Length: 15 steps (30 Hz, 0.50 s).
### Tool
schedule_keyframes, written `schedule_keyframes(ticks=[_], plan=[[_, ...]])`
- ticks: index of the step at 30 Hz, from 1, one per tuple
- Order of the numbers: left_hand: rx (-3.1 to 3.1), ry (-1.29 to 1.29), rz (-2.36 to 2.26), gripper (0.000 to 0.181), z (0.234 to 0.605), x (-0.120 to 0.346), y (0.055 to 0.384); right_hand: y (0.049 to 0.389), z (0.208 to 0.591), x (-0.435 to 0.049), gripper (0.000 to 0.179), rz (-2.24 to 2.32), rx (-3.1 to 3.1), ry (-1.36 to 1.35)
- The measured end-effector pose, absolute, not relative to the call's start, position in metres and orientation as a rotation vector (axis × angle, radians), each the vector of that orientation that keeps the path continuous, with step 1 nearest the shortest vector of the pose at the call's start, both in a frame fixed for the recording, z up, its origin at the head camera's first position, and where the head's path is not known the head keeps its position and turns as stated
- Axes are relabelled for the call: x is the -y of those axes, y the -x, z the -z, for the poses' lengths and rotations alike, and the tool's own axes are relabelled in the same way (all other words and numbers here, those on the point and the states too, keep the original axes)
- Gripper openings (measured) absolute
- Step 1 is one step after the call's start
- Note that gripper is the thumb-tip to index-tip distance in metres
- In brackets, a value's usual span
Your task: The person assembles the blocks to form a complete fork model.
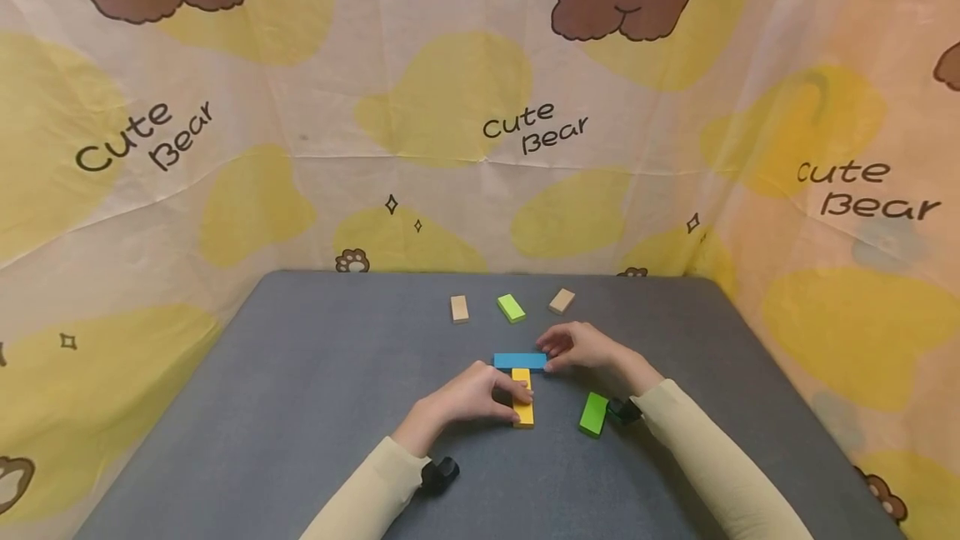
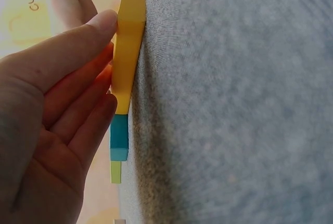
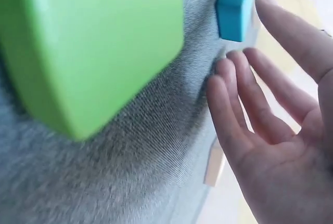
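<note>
Currently, left hand [image 1: 468,394] curls thumb and fingers over yellow block [image 1: 527,414]; its long axis runs away from the person toward crosswise blue block [image 1: 517,361]. Right hand [image 1: 588,348], digits apart, nears blue's right end; contact unclear.

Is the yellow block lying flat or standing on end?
Lying flat: in the head view, the yellow block stretches lengthwise along the tabletop; the left wrist view agrees.

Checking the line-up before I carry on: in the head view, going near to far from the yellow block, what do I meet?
Yellow block → blue block → lime block → printed sheet.
</note>
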<state>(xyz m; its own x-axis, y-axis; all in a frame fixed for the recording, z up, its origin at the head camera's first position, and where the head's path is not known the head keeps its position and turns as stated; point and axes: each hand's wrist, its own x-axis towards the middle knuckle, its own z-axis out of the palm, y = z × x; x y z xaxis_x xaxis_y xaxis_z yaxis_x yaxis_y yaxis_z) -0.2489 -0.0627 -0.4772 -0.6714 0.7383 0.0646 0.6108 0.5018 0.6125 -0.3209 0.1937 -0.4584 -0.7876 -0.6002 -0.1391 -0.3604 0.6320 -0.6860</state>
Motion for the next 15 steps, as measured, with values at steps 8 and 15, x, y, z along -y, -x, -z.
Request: schedule_keyframes(ticks=[8, 15], plan=[[-2.541, -1.13, -0.915, 0.028, 0.477, 0.061, 0.247, 0.294, 0.449, -0.215, 0.052, 1.054, -2.611, 0.739], [-2.537, -1.126, -0.926, 0.028, 0.479, 0.061, 0.248, 0.271, 0.449, -0.235, 0.052, 1.084, -2.653, 0.793]])
